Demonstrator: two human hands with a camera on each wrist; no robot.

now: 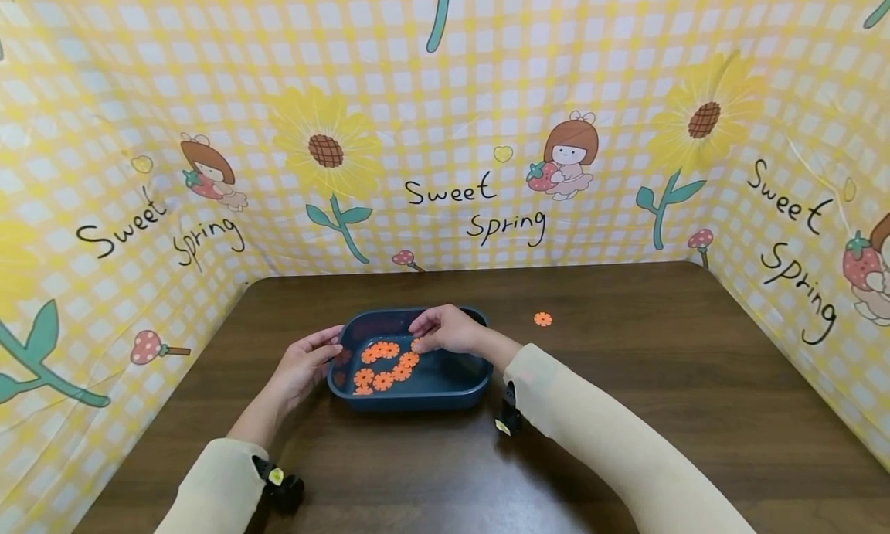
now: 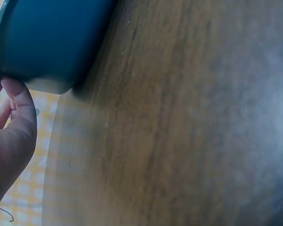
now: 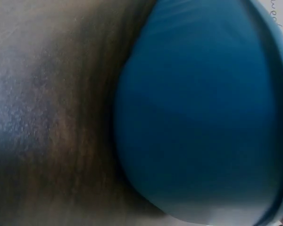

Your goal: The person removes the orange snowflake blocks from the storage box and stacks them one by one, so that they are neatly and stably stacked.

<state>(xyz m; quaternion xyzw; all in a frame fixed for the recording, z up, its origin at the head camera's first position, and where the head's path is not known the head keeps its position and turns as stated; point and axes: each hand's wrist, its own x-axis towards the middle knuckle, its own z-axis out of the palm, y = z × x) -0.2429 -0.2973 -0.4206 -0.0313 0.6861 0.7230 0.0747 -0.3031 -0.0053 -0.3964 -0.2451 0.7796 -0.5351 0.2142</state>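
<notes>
A dark blue basin [image 1: 431, 402] stands on the table with several orange flower-shaped pieces [image 1: 383, 381] lying in a curved row on its floor. At its left end my left hand [image 1: 300, 368] holds the rim between thumb and fingers; the left wrist view shows the thumb [image 2: 20, 101] against the basin wall [image 2: 47, 42]. My right hand [image 1: 450, 333] reaches over the right side into the basin, its thumb tip beside one orange piece [image 1: 416, 344]. Whether it pinches that piece cannot be told. The right wrist view shows only the basin's outer wall [image 3: 198, 117] and table.
One orange flower piece [image 1: 543, 319] lies on the brown wooden table [image 1: 626, 348], to the right of the basin and behind the right forearm. A yellow checked cloth [image 1: 452, 117] with printed flowers and lettering rises behind and on both sides of the table.
</notes>
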